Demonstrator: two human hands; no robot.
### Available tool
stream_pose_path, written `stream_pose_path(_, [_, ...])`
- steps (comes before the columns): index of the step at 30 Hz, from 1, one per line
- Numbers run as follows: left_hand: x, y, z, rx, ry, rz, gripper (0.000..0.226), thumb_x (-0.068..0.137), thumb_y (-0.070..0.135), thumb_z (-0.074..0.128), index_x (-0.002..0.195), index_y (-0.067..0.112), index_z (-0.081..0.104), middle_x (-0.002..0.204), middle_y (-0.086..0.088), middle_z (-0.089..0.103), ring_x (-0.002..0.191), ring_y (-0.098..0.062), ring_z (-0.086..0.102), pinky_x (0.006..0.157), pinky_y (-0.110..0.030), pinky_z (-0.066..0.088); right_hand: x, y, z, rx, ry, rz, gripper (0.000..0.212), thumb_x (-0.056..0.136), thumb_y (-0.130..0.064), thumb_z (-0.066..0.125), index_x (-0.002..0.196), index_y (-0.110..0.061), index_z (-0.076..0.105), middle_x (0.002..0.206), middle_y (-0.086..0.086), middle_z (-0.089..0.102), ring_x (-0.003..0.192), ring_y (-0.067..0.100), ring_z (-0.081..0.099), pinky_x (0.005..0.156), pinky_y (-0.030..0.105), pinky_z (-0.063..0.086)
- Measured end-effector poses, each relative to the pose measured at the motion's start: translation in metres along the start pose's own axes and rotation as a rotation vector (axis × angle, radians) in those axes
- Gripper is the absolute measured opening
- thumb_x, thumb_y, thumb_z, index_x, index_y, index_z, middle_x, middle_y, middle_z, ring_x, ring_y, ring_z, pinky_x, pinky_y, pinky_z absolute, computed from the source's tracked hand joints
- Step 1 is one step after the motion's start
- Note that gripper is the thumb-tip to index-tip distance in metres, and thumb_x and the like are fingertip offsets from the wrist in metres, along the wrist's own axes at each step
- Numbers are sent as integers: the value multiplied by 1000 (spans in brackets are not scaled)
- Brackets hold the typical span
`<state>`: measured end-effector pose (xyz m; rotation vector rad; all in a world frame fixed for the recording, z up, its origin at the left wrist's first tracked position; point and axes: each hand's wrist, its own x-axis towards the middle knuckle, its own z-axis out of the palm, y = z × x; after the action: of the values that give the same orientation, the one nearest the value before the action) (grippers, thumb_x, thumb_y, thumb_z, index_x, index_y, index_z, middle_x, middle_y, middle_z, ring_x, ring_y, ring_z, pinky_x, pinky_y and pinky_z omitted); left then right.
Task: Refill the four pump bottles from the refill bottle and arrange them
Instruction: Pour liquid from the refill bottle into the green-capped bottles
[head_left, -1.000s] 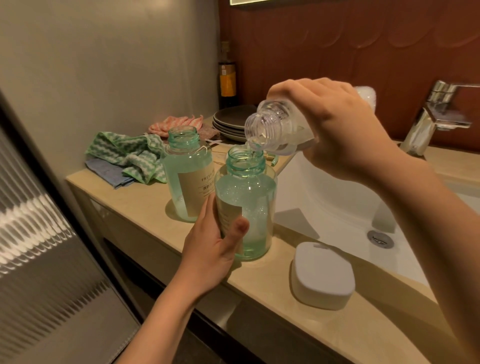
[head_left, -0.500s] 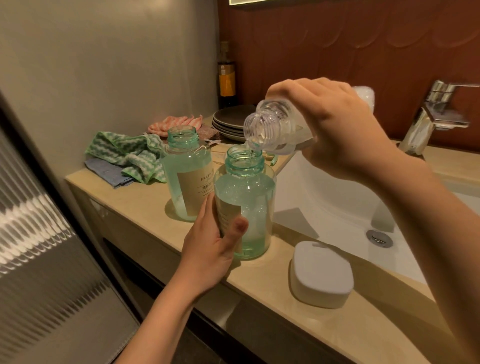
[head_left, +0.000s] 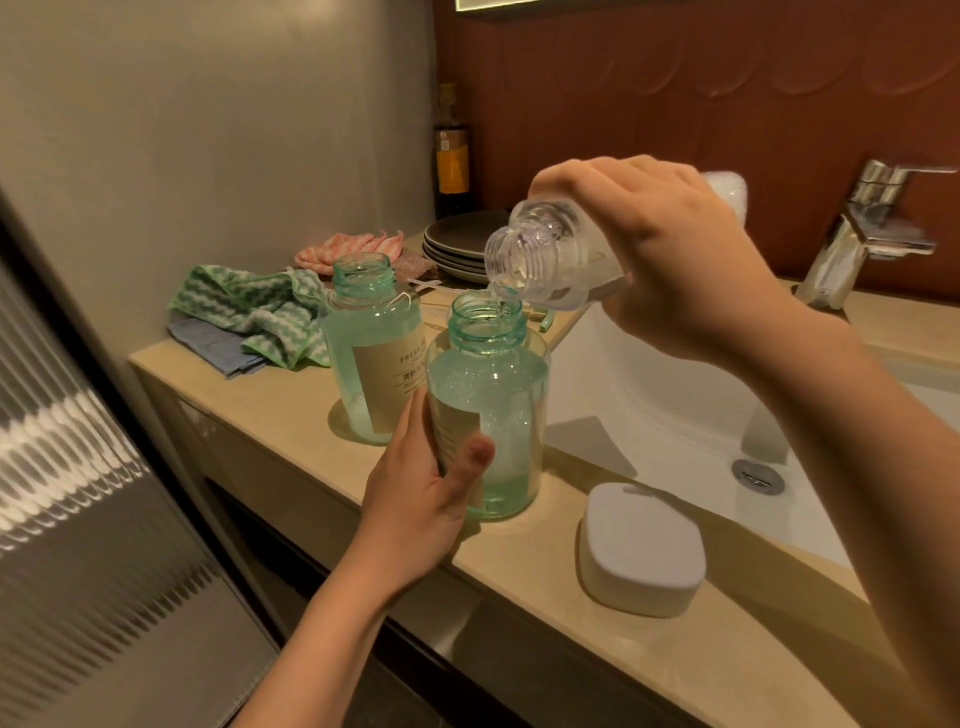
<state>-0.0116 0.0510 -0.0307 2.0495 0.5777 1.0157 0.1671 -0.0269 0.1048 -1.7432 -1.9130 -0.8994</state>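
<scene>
A: How is the bottle (head_left: 488, 415) secured?
B: The left hand (head_left: 421, 499) grips it low on its wall; it stands upright near the front edge of the counter (head_left: 280, 405).
A: And the pour?
B: The right hand (head_left: 670, 249) grips the refill bottle (head_left: 550, 254), tilted, mouth just above the open neck. Centre a thin stream; foam appears to mask the level, so pour slowly. A second bottle (head_left: 371, 343) stands open just behind.
</scene>
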Motion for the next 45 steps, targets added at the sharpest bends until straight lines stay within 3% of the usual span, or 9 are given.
stream_pose_path(21, [-1,-1,0,5,-1,10,97,66,90,23,138,27,34,135,11,47,125,-6,44,102,-35,39,0,0,-1,2,-8,9,73,63,13,70,126,-14,48,116,8,59,100,30,53,82,34,33])
stream_pose_path(36, [-1,-1,0,10,1,10,97,66,90,23,137,25,36,132,11,48,124,-6,45,101,-35,40,0,-1,-1,8,-16,12,72,63,12,72,126,-15,48,116,8,59,100,30,53,83,40,39])
stream_pose_path(45, [-1,0,0,4,0,17,96,67,89,24,137,25,37,132,10,49,123,-4,45,100,-30,39,0,0,-2,1,-16,10,72,64,13,71,126,-15,48,115,7,59,99,29,52,81,33,31])
